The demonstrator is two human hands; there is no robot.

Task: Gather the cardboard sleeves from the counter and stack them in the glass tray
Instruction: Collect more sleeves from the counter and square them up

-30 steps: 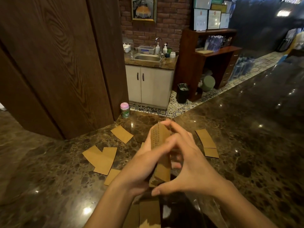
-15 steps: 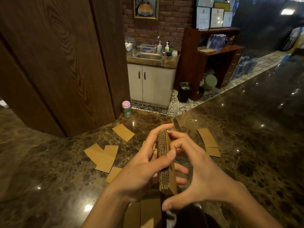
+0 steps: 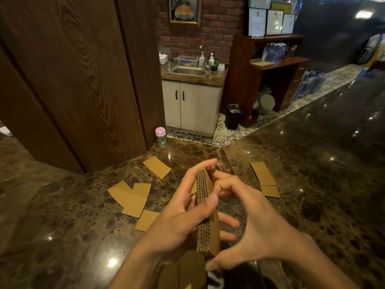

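A stack of cardboard sleeves (image 3: 205,213) stands on edge between both hands above the marble counter (image 3: 312,184). My left hand (image 3: 179,222) clamps it from the left, thumb across its top edge. My right hand (image 3: 256,224) cups it from the right, fingers at the far end and thumb at the near end. Loose sleeves lie flat on the counter: one far left of centre (image 3: 157,166), an overlapping pair at left (image 3: 132,198), one nearer (image 3: 146,220), and two at right (image 3: 263,174). Below my hands the glass tray (image 3: 268,268) shows only partly, with sleeves (image 3: 183,272) inside.
A small pink-lidded jar (image 3: 160,136) stands at the counter's far edge beside a dark wooden panel (image 3: 83,80). Beyond the counter are a sink cabinet (image 3: 191,105), a black bin (image 3: 233,116) and wooden shelves (image 3: 270,65).
The stack has turned edge-up and been squared between my hands; my right hand's fingers have spread a little off its side. The loose sleeves have not moved.
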